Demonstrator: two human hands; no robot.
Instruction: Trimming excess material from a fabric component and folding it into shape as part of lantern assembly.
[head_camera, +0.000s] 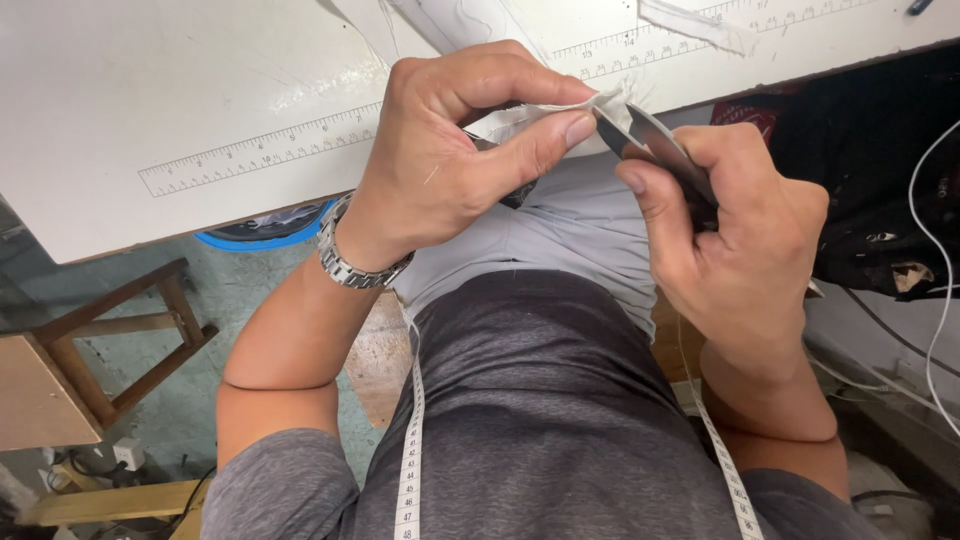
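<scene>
My left hand (465, 150) pinches a small piece of white fabric (600, 105) between thumb and fingers, in front of the table edge. My right hand (735, 225) grips a dark metal cutting tool (665, 150), probably scissors or snips, whose tip meets the fabric beside my left thumb. A metal watch (350, 262) sits on my left wrist. Light grey cloth (580, 225) lies over my lap below both hands. A white measuring tape (410, 440) hangs around my neck down both sides of my grey shirt.
A white work table (150, 90) with printed ruler scales fills the top. A wooden stool (110, 350) stands at the left on the floor. Dark fabric (880, 170) and white cables (940, 300) lie at the right. A blue round rim (260, 235) shows under the table.
</scene>
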